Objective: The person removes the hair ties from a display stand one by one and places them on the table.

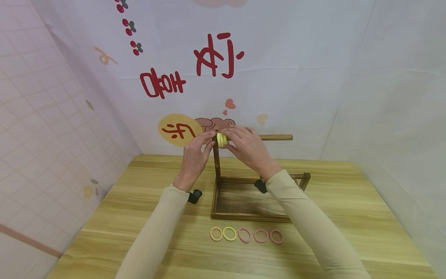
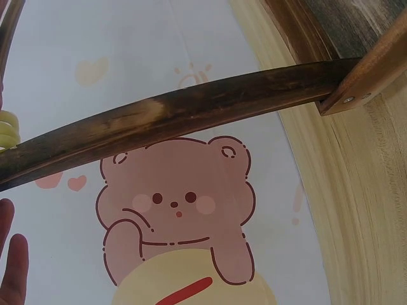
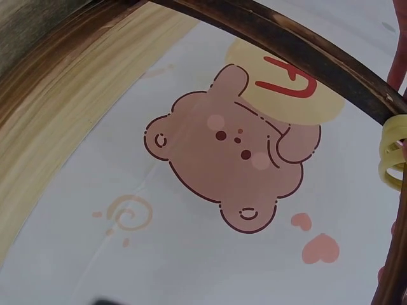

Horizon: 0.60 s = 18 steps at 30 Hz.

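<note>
Several yellow rings (image 1: 221,140) sit bunched on the wooden rod (image 1: 278,137), against the top of the stand's upright post (image 1: 217,162). My right hand (image 1: 249,149) pinches them from the right, fingers above and thumb below. On the other side of the post, my left hand (image 1: 196,157) has its fingertips near the post's top end; whether they touch it is unclear. In the left wrist view, two fingers (image 2: 14,270) appear beside the post, and the yellow rings (image 2: 7,130) show at the edge. The right wrist view catches the rings (image 3: 392,152) at its right edge.
The wooden stand's tray base (image 1: 251,217) rests on the table (image 1: 139,217). In front of it lies a row of loose rings: an orange ring (image 1: 216,240), a yellow ring (image 1: 230,239) and several pink ones (image 1: 261,241). A printed cloth (image 1: 296,89) hangs behind.
</note>
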### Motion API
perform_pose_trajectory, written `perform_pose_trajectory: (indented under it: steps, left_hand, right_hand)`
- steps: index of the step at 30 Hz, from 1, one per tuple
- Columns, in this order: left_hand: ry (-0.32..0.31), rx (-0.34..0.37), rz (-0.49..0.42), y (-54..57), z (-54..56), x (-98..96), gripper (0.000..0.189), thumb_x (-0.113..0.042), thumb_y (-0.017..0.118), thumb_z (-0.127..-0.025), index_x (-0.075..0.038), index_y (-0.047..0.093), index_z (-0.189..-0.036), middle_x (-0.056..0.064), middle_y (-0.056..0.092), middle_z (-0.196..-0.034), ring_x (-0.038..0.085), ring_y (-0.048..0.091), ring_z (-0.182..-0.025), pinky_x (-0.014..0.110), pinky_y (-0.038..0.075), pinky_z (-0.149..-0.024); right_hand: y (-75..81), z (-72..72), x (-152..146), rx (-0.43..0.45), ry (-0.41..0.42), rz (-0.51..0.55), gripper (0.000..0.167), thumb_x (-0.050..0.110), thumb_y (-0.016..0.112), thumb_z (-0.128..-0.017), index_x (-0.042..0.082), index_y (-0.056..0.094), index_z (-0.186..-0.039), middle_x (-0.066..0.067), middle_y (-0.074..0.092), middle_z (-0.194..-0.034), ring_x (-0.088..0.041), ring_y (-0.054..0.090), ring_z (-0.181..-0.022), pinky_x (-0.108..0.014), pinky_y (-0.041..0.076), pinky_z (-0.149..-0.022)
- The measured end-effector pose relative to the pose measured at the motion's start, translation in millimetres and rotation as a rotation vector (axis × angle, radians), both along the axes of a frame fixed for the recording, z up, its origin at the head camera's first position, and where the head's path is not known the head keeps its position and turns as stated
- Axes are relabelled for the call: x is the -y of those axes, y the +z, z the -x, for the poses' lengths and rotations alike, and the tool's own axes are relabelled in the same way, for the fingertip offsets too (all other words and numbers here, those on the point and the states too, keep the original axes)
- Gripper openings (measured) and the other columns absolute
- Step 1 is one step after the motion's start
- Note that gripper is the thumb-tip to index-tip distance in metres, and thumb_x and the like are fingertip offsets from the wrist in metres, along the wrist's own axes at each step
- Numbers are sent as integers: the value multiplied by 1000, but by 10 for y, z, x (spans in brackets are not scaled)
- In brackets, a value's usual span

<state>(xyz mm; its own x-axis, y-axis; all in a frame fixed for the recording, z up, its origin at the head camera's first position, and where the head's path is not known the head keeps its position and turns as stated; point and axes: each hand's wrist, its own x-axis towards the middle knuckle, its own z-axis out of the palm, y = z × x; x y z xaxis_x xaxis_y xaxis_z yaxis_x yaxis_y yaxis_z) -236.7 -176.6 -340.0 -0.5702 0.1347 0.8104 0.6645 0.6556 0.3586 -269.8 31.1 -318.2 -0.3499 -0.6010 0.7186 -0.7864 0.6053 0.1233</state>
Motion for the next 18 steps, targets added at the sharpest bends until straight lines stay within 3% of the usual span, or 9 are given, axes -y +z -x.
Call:
perform_pose_trajectory:
  steps: [18]
  left_hand:
    - [1,-13,-7,4,-5,-8,28,-2,74,-94,3,72,-121,16,73,-125,32,74,-103,45,61,-87]
  right_hand:
    - [7,-9,-55,-3,11,37,51,13,90,-83,7,70,-129,-11,71,-128,-28,65,-121,-51,53,-97]
